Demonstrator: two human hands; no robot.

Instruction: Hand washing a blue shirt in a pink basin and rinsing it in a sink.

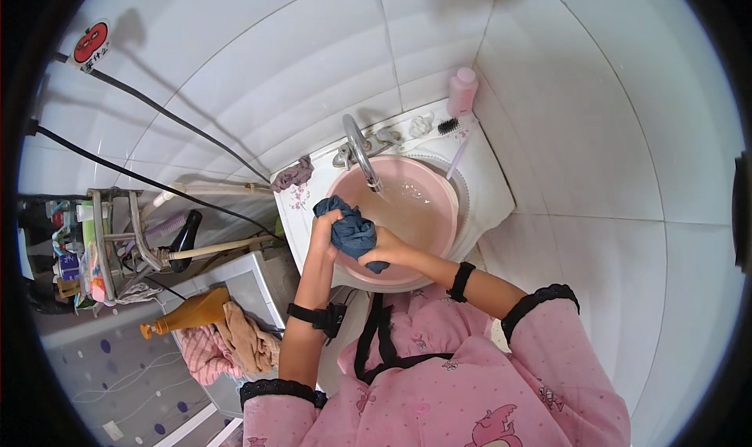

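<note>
A bunched dark blue cloth (352, 234) is gripped between my two hands over the near left part of a pink basin (453, 212). My left hand (324, 232) is closed round the cloth's left side. My right hand (385, 247) grips its lower right side, and a loose end hangs below. Cloudy water stands in the basin, which sits in a white sink (489, 184). Above the water curves a chrome faucet (357, 145), its spout just beyond the cloth. Whether the cloth is one garment or several pieces cannot be made out.
A crumpled mauve cloth (293, 174) lies on the sink's left corner. At the back right are a pink bottle (463, 91) and a black-bristled brush (449, 126). Left stand a rack (117, 243), a black hair dryer (186, 241) and an orange pump bottle (188, 312).
</note>
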